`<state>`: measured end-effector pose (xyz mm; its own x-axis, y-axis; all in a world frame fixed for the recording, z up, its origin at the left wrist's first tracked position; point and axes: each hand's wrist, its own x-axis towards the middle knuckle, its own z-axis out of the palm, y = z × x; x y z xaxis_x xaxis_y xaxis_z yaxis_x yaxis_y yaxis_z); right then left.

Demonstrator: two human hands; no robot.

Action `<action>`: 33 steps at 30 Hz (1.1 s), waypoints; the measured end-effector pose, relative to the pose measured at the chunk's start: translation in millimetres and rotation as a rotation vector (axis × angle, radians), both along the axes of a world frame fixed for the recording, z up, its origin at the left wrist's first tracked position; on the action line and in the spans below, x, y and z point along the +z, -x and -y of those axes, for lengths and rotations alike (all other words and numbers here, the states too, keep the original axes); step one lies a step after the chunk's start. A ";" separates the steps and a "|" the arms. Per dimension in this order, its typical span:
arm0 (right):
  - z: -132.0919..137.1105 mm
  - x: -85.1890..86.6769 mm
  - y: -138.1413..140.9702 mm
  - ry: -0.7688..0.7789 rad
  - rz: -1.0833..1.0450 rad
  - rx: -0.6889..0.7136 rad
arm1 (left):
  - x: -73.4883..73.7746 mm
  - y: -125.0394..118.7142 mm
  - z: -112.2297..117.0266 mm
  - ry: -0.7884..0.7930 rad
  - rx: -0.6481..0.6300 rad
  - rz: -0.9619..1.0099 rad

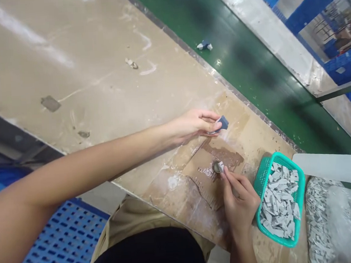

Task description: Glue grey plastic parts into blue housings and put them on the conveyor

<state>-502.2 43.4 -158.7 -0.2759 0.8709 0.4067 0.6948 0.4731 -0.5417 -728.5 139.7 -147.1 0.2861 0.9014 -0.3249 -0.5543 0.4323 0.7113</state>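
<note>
My left hand [200,124] reaches across the worktable, its thumb and fingers closed on a small blue block [223,123]. Lower and to the right, my right hand [240,197] pinches a small white piece [221,166] between thumb and fingertips. That piece touches or hovers over a small round dark cap-like dish [216,167]; I cannot tell which. Under the dish lies a wet brown patch of board [201,167]. Just right of my right hand stands a green plastic basket [302,191], filled with small white and grey pieces.
Beside the basket are a clear bag [320,218] of similar pieces and a translucent white bottle [329,165] on its side. A green belt [249,71] runs along the table's far edge, carrying a small blue-and-white piece [205,45]. Scraps [50,103] dot the tabletop.
</note>
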 end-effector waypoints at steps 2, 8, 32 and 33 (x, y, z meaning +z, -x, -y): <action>0.5 0.9 1.6 -0.011 0.025 0.005 | -0.8 -0.5 -0.4 -0.013 -0.012 -0.030; 1.2 2.4 4.3 0.003 0.068 0.010 | -0.4 -3.8 1.3 0.029 0.007 -0.099; 8.8 19.1 -4.3 0.044 -0.383 -0.095 | -10.1 -42.8 46.2 -0.100 -0.314 -0.081; 9.0 19.6 -4.3 0.050 -0.375 -0.086 | -8.6 -42.8 46.5 -0.100 -0.318 -0.068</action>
<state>-497.9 34.4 -139.1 -0.0415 0.9056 0.4221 0.4799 0.3886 -0.7866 -685.7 93.2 -155.7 0.5390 0.7988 -0.2674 -0.3526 0.5022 0.7896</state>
